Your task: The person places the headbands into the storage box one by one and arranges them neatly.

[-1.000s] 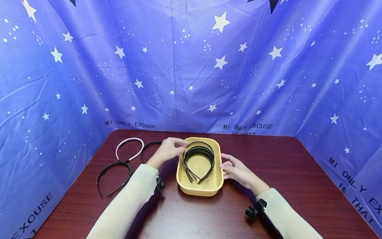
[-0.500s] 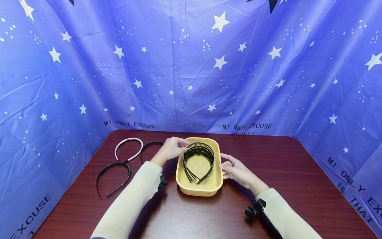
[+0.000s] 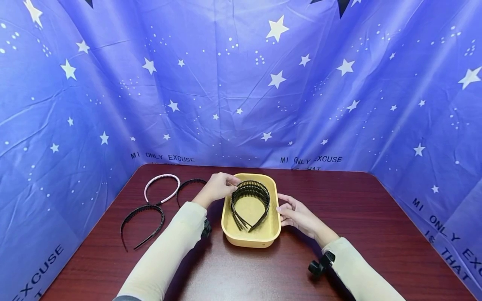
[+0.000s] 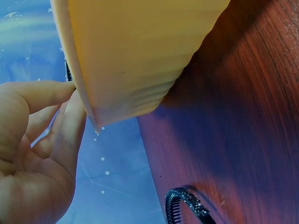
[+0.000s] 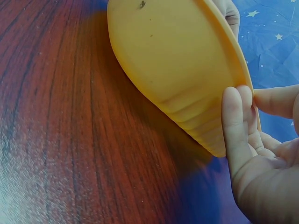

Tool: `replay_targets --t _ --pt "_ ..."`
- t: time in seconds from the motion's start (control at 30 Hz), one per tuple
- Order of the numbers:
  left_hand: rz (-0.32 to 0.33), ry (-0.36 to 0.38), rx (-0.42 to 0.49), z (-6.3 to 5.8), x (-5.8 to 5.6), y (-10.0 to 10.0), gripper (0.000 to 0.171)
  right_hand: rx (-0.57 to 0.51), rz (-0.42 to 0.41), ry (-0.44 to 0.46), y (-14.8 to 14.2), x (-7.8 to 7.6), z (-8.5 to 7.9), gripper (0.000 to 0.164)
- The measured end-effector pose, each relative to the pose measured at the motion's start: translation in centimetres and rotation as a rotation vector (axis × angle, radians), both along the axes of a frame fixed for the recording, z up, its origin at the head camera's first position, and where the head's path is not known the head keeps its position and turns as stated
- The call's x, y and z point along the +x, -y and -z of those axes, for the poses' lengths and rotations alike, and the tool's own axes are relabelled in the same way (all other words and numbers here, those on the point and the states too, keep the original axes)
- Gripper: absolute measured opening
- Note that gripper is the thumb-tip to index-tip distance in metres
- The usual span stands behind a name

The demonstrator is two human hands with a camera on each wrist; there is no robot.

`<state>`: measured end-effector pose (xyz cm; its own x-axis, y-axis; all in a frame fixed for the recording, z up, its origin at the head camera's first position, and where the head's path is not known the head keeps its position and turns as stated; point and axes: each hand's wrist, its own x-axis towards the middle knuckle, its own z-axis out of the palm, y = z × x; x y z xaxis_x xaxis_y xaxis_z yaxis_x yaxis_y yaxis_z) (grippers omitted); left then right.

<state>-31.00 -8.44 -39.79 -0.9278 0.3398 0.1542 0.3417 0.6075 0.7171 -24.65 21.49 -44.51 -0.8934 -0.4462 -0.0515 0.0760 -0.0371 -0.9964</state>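
Note:
A yellow plastic bin [image 3: 251,241] stands mid-table in the head view, with several black toothed headbands [image 3: 251,190] nested together inside it. My left hand [image 3: 217,187] reaches over the bin's far left rim and pinches the outermost headband at its upper left; in the left wrist view the hand [image 4: 37,144] hides most of that headband behind the rim. My right hand [image 3: 299,215] grips the bin's right side. The right wrist view shows its thumb at the rim and its fingers [image 5: 233,121] against the outer wall.
On the dark red wooden table [image 3: 339,267], left of the bin, lie a pink-white headband [image 3: 162,177], a black headband [image 3: 137,211] nearer me, and another black one [image 3: 184,184] partly behind the left arm. A blue star-print curtain [image 3: 226,83] surrounds the table's back and sides.
The headband in my left hand has shifted slightly toward the others, closing the gap at the top of the stack. My right hand still grips the bin.

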Motion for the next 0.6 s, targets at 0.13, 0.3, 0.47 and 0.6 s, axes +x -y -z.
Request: replay_targets --t 0.13,0.3,0.47,0.6 --pt "-0.002 -0.007 -0.021 0.14 -0.19 0.00 0.023 -0.004 -0.002 0.001 0.06 -0.02 0.01 0.068" --pt "-0.011 -0.018 -0.039 0.24 -0.22 0.02 0.023 -0.012 -0.007 -0.007 0.04 -0.05 0.11 0.069" --pt "-0.013 -0.053 -0.069 0.16 -0.22 -0.02 0.023 -0.012 -0.002 -0.005 0.03 -0.09 0.17 0.069" --pt "-0.010 -0.083 -0.099 0.06 -0.17 -0.16 0.023 -0.017 -0.003 -0.007 -0.06 -0.10 0.20 0.070"
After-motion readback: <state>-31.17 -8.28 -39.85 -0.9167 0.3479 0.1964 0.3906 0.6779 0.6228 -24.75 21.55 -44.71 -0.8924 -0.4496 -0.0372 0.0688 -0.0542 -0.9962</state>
